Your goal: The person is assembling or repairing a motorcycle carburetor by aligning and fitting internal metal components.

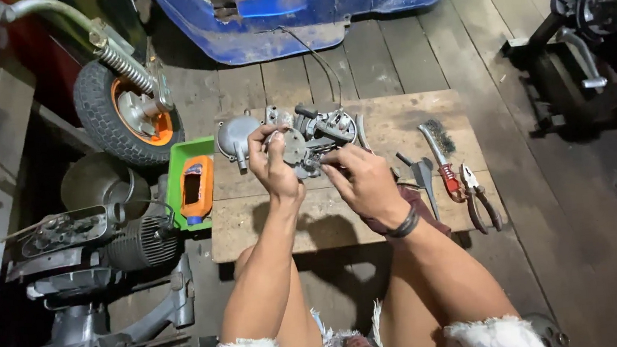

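Observation:
My left hand (273, 163) grips a grey metal engine part (307, 142), a carburettor-like assembly held above a wooden board (393, 116). My right hand (364, 183), with a dark band on the wrist, pinches the same part from its lower right side. A thin cable runs from the part up toward a blue vehicle body (322, 2). A round grey metal cover (233, 137) lies on the board just left of my left hand.
A wire brush with a red handle (439, 155), pliers (479, 196) and a small dark tool (420, 174) lie on the board's right side. A green tray (183, 159) holds an orange case. A small wheel (125, 112) and engine casings (93, 251) stand at the left.

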